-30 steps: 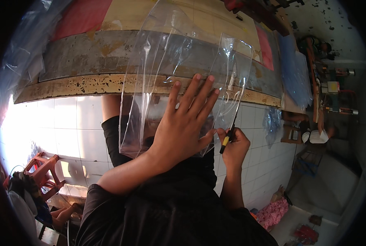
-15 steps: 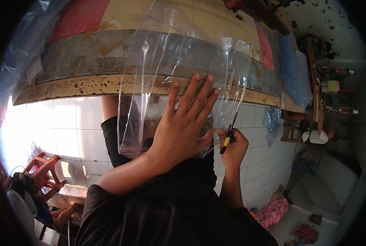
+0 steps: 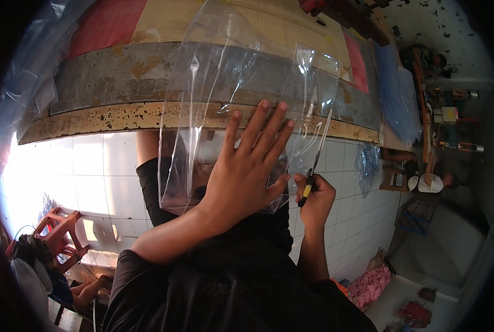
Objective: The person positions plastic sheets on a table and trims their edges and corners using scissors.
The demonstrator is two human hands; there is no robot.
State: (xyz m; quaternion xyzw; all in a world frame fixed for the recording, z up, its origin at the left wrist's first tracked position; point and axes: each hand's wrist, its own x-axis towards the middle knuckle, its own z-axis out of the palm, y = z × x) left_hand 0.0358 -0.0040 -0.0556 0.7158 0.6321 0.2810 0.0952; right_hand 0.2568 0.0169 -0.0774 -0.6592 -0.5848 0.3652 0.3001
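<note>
A clear plastic piece (image 3: 252, 61), perhaps a bag or cover, lies over the table's front edge and hangs toward my lap. My left hand (image 3: 244, 171) rests flat on it with the fingers spread, open and gripping nothing. Closed around a slim black-and-yellow tool with a narrow dark metal tip (image 3: 306, 192), my right hand (image 3: 318, 202) is beside the plastic's right edge. The tool points up along that edge. Whether its tip touches the plastic, I cannot tell; its exact kind is unclear too.
The worn grey table (image 3: 108, 77) has a chipped yellowish front edge, with red and tan sheets behind. Bluish plastic sheeting (image 3: 396, 99) hangs at the right end, more (image 3: 42, 72) at the left. A red stool (image 3: 64, 235) stands lower left. Other people sit at both sides.
Both hands stay almost in place. Above the tool, the right edge of the plastic shows as a brighter line than before.
</note>
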